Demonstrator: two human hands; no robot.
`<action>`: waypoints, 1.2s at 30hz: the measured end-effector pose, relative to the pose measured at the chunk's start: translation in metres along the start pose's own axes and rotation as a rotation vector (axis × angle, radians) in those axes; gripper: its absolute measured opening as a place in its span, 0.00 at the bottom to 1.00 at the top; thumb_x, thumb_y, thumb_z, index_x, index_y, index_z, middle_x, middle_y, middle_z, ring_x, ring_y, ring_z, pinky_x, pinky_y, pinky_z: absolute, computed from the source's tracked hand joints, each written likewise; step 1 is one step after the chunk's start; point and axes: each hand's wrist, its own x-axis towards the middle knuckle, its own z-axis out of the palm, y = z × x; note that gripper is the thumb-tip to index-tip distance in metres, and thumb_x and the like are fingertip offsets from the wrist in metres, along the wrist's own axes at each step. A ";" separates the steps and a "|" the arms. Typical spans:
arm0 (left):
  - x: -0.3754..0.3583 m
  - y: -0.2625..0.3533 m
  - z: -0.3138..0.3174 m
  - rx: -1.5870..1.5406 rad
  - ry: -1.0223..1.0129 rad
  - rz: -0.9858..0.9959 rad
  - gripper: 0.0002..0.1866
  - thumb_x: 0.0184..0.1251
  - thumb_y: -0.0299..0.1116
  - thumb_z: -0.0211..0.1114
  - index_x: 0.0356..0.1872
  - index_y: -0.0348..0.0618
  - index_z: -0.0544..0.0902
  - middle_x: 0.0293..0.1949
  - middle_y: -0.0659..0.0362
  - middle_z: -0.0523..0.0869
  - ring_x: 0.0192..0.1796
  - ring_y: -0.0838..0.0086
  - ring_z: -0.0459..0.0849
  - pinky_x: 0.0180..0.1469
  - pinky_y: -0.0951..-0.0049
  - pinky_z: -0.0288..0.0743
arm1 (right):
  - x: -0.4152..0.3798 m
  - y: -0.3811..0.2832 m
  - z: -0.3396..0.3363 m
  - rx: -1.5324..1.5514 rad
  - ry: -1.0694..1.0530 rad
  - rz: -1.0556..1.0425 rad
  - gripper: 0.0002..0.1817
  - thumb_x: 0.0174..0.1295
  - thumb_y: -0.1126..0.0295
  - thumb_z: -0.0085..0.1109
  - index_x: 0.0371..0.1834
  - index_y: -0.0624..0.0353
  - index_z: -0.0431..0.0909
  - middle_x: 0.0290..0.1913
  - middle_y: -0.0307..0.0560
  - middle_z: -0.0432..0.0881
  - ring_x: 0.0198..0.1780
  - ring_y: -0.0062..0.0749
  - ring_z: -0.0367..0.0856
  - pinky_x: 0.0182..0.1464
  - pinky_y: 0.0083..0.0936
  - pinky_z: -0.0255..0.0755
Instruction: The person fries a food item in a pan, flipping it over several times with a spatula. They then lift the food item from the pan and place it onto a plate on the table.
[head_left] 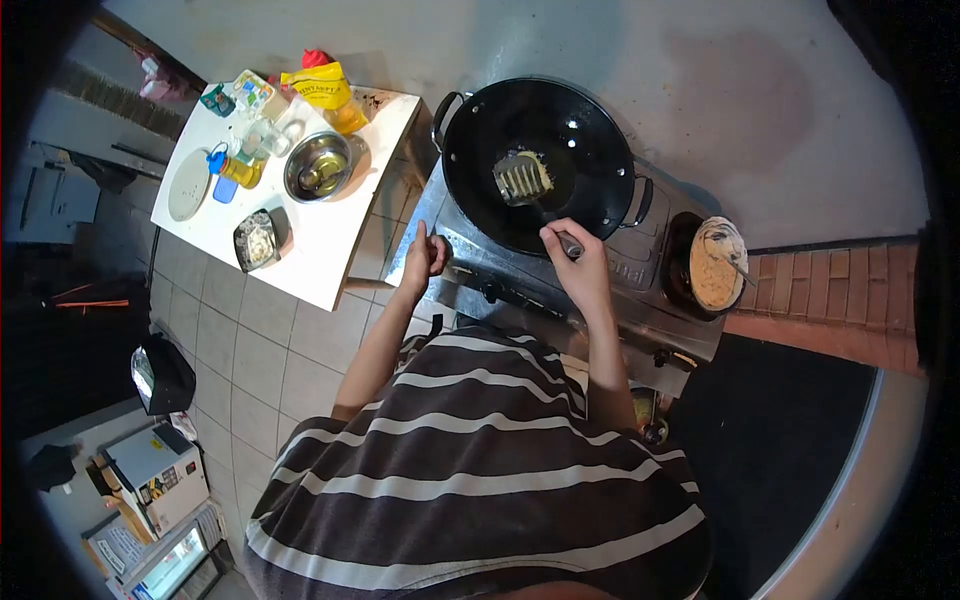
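Observation:
My right hand (575, 250) is closed round the handle of a slotted spatula (523, 180). The spatula's metal head lies inside a large black wok (595, 140), over a small patch of pale yellowish food (546, 176). Two loop handles stick out from the wok, which stands on a steel gas stove (460, 235). To the left of the wok, my left hand (424, 258) hovers near the stove's front edge with nothing in it. Its thumb points up and the other fingers are partly curled, apart from the thumb.
A white table (310, 270) at the left holds a steel bowl (300, 180), a black dish with white food (258, 240), an oil bottle (240, 172) and a yellow packet (325, 88). Right of the wok, a bowl of orange-brown mixture (716, 270) with a spoon sits on the stove.

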 end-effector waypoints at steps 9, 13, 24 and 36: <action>-0.001 0.014 -0.007 0.003 0.017 0.028 0.39 0.74 0.68 0.32 0.15 0.47 0.70 0.11 0.66 0.64 0.12 0.82 0.58 0.17 0.78 0.48 | 0.009 -0.008 0.011 -0.276 0.222 -0.319 0.09 0.64 0.70 0.63 0.32 0.66 0.80 0.26 0.46 0.73 0.31 0.33 0.79 0.36 0.29 0.73; -0.002 0.004 -0.001 -0.016 -0.002 0.021 0.40 0.74 0.69 0.31 0.15 0.47 0.70 0.11 0.66 0.64 0.11 0.82 0.57 0.17 0.79 0.48 | 0.020 0.002 0.006 -0.035 0.157 -0.340 0.11 0.65 0.72 0.62 0.29 0.69 0.78 0.27 0.44 0.73 0.28 0.29 0.75 0.34 0.25 0.69; -0.003 0.007 -0.002 -0.025 -0.035 0.009 0.42 0.70 0.73 0.29 0.14 0.48 0.70 0.12 0.68 0.63 0.12 0.83 0.54 0.17 0.80 0.46 | 0.027 0.002 -0.005 0.424 0.144 -0.039 0.17 0.71 0.70 0.55 0.22 0.67 0.72 0.27 0.32 0.70 0.20 0.10 0.63 0.20 0.15 0.53; -0.002 0.011 0.001 0.005 0.022 -0.040 0.43 0.69 0.75 0.27 0.13 0.48 0.69 0.09 0.68 0.60 0.11 0.82 0.55 0.17 0.78 0.46 | 0.034 0.025 -0.004 0.471 0.201 0.010 0.17 0.70 0.69 0.56 0.22 0.65 0.73 0.26 0.31 0.69 0.20 0.10 0.63 0.20 0.14 0.57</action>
